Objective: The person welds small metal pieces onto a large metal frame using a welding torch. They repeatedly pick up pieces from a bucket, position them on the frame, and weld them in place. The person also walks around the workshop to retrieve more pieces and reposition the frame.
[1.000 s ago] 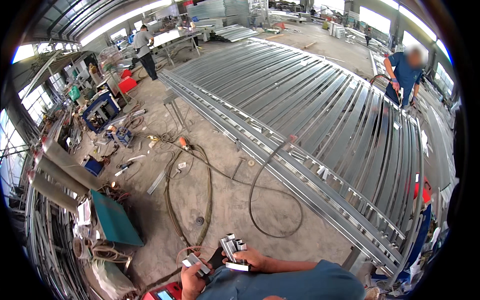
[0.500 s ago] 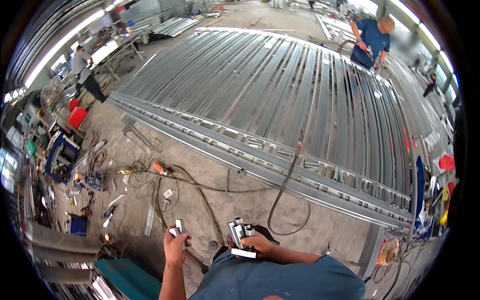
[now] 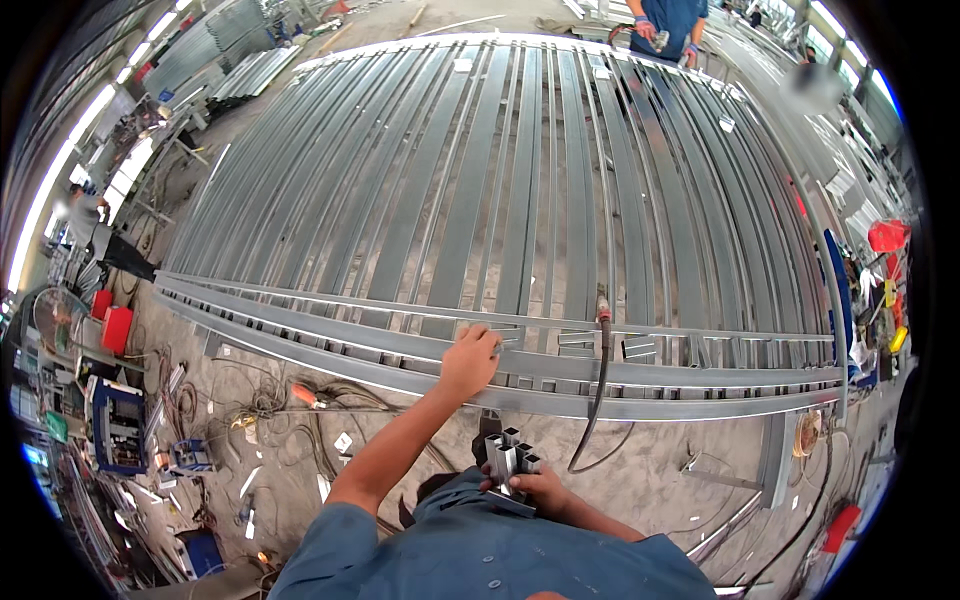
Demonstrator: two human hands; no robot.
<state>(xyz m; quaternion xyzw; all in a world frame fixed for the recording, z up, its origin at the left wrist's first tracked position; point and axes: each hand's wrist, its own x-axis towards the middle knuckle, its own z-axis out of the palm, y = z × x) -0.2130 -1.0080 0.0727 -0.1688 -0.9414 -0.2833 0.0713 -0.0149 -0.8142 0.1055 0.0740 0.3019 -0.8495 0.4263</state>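
Note:
My left hand [image 3: 470, 360] is stretched out over the near rails [image 3: 380, 343] of a large metal frame, its fingers curled down. What they close on is mostly hidden beneath them; a small grey edge shows by the fingertips. Close to my body, my right hand [image 3: 538, 486] grips a bundle of short square metal tubes [image 3: 508, 458], their hollow ends pointing up. More short tube pieces [image 3: 577, 343] lie between the near rails, right of my left hand. Long grey metal slats [image 3: 460, 190] run side by side away from me across the frame.
A dark hose [image 3: 597, 390] hangs over the near rails. Cables [image 3: 330, 400] and an orange-handled tool [image 3: 307, 396] lie on the floor at left. A co-worker [image 3: 668, 25] stands at the frame's far side; another person [image 3: 95, 235] is at far left. A blue machine [image 3: 117, 425] stands at left.
My left hand has moved from beside my body, where it held short metal tubes, forward and right to the near rails. My right hand still holds its bundle. The view has shifted nearer the frame.

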